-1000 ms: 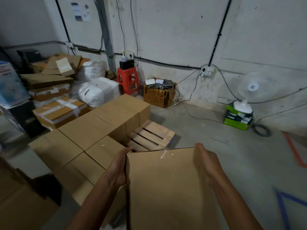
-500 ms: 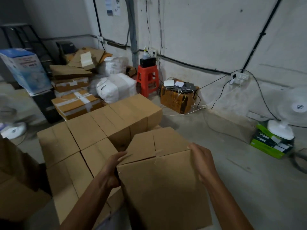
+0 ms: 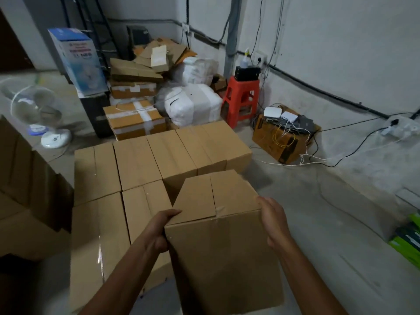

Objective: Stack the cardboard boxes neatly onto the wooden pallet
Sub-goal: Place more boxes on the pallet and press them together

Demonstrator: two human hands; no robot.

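Cardboard like this looks stiff along the edges but soft across the panels, so the carried box [image 3: 222,246] is best taken at its side walls near the top corners. It seems light enough for two bare hands. The left hand [image 3: 162,230] is curled round the box's upper left corner, and the right hand [image 3: 272,221] presses flat, fingers nearly straight, against its right wall. The box hangs tilted at the near right corner of the stacked boxes [image 3: 141,160]; whether it touches them I cannot tell. The pallet is hidden, probably under that stack. Left of the stack stands a table fan [image 3: 36,110], behind the stack a red stool [image 3: 242,98], and right of it a loose white cable [image 3: 295,163] crosses the floor, a likely trip risk.
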